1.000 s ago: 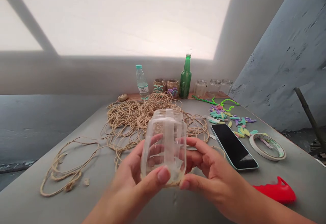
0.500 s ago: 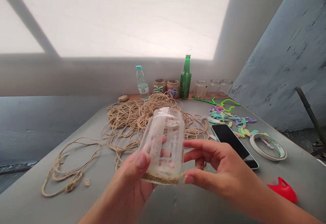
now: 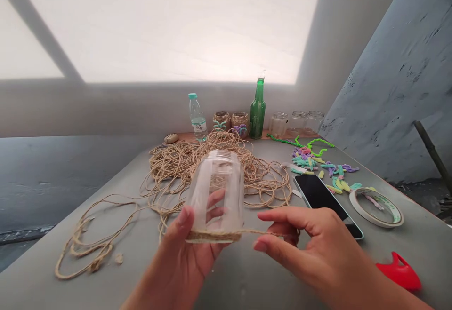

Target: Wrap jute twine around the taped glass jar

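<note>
My left hand (image 3: pixel 192 249) is closed around the lower part of a clear glass jar (image 3: pixel 235 192), thumb at the near side and fingers behind the glass. Whitish strips run up the jar's side. Several turns of jute twine (image 3: pixel 213 237) circle its base. From there a strand stretches right to my right hand (image 3: pixel 307 244), whose curled fingers grip it; the thumb and index finger are apart. Behind the jar lies a big loose heap of the same twine (image 3: pixel 176 159), with a looser loop (image 3: pixel 93 258) to the left.
A phone (image 3: pixel 326 202), a roll of tape (image 3: pixel 376 206), a red plastic tool (image 3: pixel 399 272) and colourful fuzzy pieces (image 3: pixel 335 169) lie right. Along the back stand a water bottle (image 3: pixel 197 117), a green bottle (image 3: pixel 258 110), twine-wrapped jars (image 3: pixel 221 121) and clear jars (image 3: pixel 278 124).
The jar has shifted left and slightly down in my left hand. My right hand has moved away from it, drawing the twine strand out longer and straighter.
</note>
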`<action>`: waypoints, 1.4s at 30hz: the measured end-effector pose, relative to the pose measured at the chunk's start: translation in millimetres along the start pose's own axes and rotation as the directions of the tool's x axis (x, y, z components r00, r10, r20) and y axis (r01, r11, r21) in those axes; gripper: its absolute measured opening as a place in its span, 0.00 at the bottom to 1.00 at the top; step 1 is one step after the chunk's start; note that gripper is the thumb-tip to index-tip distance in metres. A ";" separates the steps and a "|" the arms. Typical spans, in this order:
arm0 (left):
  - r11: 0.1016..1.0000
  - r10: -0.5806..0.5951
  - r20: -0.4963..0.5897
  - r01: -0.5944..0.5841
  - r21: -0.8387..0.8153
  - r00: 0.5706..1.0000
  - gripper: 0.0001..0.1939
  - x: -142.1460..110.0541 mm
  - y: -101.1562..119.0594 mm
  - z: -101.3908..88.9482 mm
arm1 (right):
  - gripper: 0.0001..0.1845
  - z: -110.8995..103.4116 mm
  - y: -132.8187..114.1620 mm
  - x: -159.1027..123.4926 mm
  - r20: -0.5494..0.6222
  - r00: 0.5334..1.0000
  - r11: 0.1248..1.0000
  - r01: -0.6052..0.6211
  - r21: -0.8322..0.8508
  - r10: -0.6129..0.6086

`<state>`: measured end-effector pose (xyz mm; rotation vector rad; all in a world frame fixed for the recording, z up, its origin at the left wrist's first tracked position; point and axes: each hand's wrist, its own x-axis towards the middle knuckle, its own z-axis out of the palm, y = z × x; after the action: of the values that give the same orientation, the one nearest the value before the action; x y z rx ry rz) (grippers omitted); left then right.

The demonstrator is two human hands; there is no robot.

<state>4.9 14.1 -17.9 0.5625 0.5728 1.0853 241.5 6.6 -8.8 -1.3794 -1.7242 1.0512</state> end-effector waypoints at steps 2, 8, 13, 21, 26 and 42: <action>1.000 0.020 -0.059 -0.021 -0.021 0.998 0.30 2.2 5.3 1.9 | 0.18 0.3 -0.7 0.1 0.053 0.994 0.995 0.099 0.013 -0.100; 0.997 0.037 -0.081 -0.042 -0.064 0.996 0.31 5.6 10.9 8.4 | 0.16 0.5 -8.2 -1.6 0.077 0.974 0.976 0.210 0.060 -0.214; 0.994 0.004 0.038 0.000 -0.108 0.999 0.23 4.1 8.7 10.6 | 0.22 1.8 -13.7 0.3 0.097 0.969 0.970 0.236 -0.065 -0.229; 0.990 -0.050 0.168 0.071 -0.123 0.984 0.30 3.5 3.7 7.2 | 0.19 9.6 -15.4 0.0 0.070 0.949 0.949 0.311 -0.062 -0.306; 0.985 -0.068 0.157 0.091 -0.147 0.985 0.32 1.7 0.2 0.7 | 0.17 10.5 -14.6 2.7 0.137 0.945 0.951 0.306 -0.043 -0.298; 0.969 -0.085 0.293 0.148 -0.199 0.952 0.35 2.6 -1.6 -1.2 | 0.18 14.4 -11.0 8.9 0.235 0.893 0.922 0.383 0.053 -0.384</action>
<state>6.0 16.1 -20.3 0.4737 0.2290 0.9200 222.2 11.5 -5.1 -0.8756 -2.0634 1.0237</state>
